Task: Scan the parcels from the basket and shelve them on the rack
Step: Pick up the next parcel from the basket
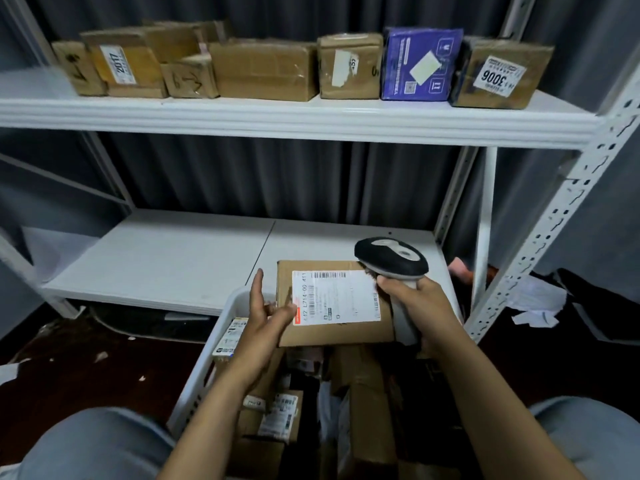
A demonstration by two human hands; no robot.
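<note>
A flat cardboard parcel (346,332) with a white barcode label facing up sits over the white basket (221,327). My left hand (266,317) holds the parcel's left edge, thumb on the label's corner and index finger pointing up beside the box. My right hand (415,299) grips the pale handle of a barcode scanner (391,259). The scanner's black head hovers at the parcel's upper right corner, pointing down at the label. Several more parcels (277,415) fill the basket below.
The white rack's upper shelf (294,116) carries a row of several brown boxes and a blue box (420,64). The lower shelf (166,258) lies just beyond the basket. A perforated rack post (554,216) stands at the right, with crumpled paper on the dark floor behind it.
</note>
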